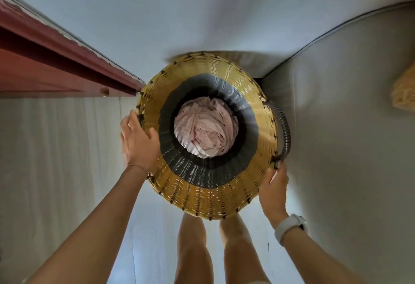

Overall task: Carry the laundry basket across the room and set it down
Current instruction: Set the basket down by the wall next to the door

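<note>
Wicker is filling the middle of the view: the laundry basket (208, 196), yellow with a dark band inside, is sitting low in front of the person's bare legs (193, 247), with a bundle of pale pink cloth (205, 132) lying deep in its bottom. It is standing near a corner, a grey upholstered surface (350, 126) just to its right and a red wooden frame (51, 59) off to the far left. Whether its base is resting on the pale floor (143, 238) or hanging just above it cannot be told from here.

The left hand (138, 143) is lying over the basket's left rim, thumb inside and fingers draped outside, seemingly where a handle sits, though that handle is mostly hidden. The right hand (274, 190) is curling half-open at the near end of the dark ribbed handle (284, 132) on the right side, touching it but not wrapping its middle.

Judging from this, the grip is being taken or given up. To do the step well, both hands ought to be closing fully round the two handles at their middles, so the load is hanging level. Knees should be bending rather than the back, and the basket should be kept clear of the grey surface on the right.
</note>
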A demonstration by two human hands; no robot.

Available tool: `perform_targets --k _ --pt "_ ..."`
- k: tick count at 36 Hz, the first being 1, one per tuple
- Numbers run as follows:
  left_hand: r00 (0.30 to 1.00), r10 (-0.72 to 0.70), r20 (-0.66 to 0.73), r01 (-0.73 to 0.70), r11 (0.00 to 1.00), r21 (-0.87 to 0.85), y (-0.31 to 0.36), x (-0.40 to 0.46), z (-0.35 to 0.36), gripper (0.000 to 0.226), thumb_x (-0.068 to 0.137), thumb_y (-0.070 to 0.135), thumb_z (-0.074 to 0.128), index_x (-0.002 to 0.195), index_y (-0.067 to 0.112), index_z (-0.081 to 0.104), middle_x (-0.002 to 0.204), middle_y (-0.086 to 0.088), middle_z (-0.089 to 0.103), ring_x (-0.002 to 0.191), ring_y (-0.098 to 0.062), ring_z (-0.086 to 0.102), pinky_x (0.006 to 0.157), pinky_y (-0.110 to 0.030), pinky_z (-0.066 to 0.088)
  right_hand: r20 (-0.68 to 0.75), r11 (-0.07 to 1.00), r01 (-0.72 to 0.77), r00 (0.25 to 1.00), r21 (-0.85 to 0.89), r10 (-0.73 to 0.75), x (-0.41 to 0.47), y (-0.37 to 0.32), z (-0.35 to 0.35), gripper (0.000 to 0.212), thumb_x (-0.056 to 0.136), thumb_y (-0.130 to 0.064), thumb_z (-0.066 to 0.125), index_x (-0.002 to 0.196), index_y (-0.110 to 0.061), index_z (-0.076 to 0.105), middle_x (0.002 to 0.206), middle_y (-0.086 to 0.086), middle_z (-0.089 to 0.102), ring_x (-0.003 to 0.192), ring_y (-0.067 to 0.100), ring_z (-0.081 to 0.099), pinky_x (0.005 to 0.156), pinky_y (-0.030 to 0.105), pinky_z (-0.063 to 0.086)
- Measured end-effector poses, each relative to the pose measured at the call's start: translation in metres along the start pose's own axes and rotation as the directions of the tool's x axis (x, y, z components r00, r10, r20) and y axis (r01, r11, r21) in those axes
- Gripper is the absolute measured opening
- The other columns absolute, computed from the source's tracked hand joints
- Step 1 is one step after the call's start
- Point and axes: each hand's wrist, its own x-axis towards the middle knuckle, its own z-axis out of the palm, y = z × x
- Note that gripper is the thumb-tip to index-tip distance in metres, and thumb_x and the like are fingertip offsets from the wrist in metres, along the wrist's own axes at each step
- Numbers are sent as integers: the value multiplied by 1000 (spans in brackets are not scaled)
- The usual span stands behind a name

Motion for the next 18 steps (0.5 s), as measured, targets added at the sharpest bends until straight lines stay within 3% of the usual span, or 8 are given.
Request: perform_targets --k 4,7,13,18 --pt "988 -132 83 141 983 -117 -11 18 9 38 96 18 36 132 8 40 131 -22 51 118 -39 52 100 -51 46 74 978 -205 976 -27 207 1 -1 17 48 98 -27 26 145 -19 18 145 13 41 127 38 45 105 53 39" --pt "987 -143 78 153 976 -155 -18 4 14 38 98 22 34 134 14 40 127 -16 59 107 -39 62 92 -54 52 11 963 -262 965 -63 263 15 -20 17 40 98 -22 28 135 -10 37 131 17 53 117 41 51 100 48 42" --pt "960 -272 65 279 944 -174 -36 -26 21 42 98 20 30 138 9 37 132 -20 55 117 -42 54 99 -54 46 -22 978 -95 995 -184 93 52 -40 6 33 96 -15 30 118 -5 53 119 25 59 107 43 54 77 36 37" --pt "940 -339 46 341 937 -71 -46 -42 18 43 93 20 44 132 3 41 138 -20 37 124 -38 40 103 -48 37 0 997 61 998 -39 -61 81 -65 2 37 98 -18 32 130 -8 48 126 20 58 106 32 56 84 31 39"
